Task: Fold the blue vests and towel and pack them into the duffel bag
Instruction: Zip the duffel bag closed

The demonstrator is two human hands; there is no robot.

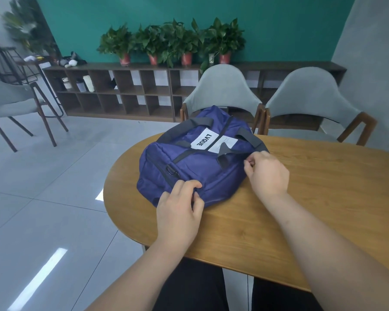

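The duffel bag (195,162) is lying on the left part of the wooden table (312,209), its white label facing up. The left hand (180,212) is pinching the fabric at the bag's near end, seemingly to anchor it. The right hand (267,173) is pinching something at the bag's right edge by the dark strap (252,140), fabric or a zip pull, I cannot tell which. No vests or towel are showing, so I'm guessing the zip is being worked.
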